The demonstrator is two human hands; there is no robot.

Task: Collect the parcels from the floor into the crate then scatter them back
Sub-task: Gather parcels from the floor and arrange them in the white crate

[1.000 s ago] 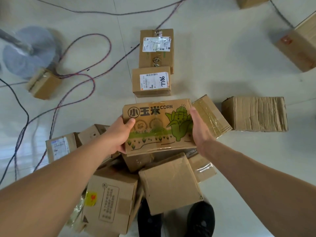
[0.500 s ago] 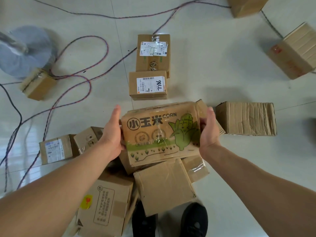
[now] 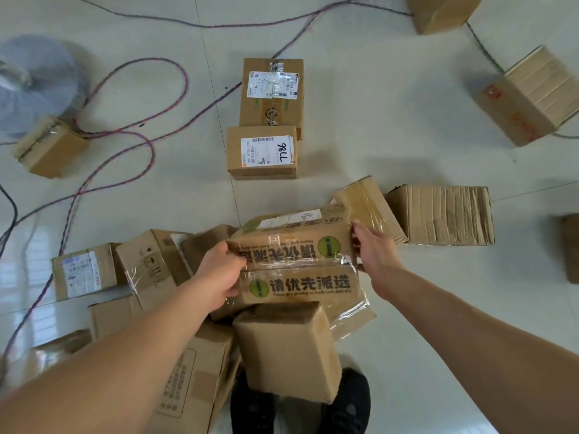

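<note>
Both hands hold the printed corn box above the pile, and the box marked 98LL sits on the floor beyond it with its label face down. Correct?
Not quite. The head view shows the 98LL box with its label facing up. The rest stands: left hand and right hand hold the corn box above the pile.

Near the shoes [image 3: 300,402], passage is blocked by a heap of boxes [image 3: 194,308]. Bare floor [image 3: 391,120] is left far right; the left is crossed by cables [image 3: 150,151].

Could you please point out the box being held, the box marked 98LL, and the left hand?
held box [image 3: 297,264]: head view, taped top face.
98LL box [image 3: 261,151]: head view, white label.
left hand [image 3: 219,274]: head view, back of hand.
</note>
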